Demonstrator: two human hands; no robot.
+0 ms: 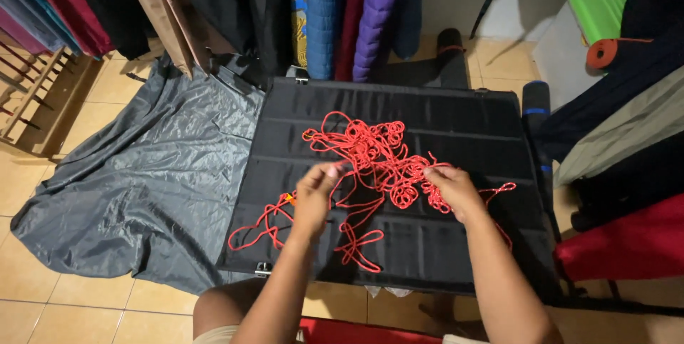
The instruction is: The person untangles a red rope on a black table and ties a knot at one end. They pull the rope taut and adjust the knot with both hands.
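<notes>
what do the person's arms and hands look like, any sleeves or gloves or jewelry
Both arms are bare from the lower edge of the picture up to the wrist: no sleeves show. The left hand and right hand wear no gloves, and no watch, bracelet or ring can be seen, though the dim light makes small items hard to rule out.

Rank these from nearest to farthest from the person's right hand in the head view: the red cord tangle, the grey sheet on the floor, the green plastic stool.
1. red cord tangle: under the fingers of the right hand, on the black mat.
2. green plastic stool: upper right, by the wall.
3. grey sheet: spread on the floor, left of the mat.

The stool and the sheet's near edge are close to call.
</notes>
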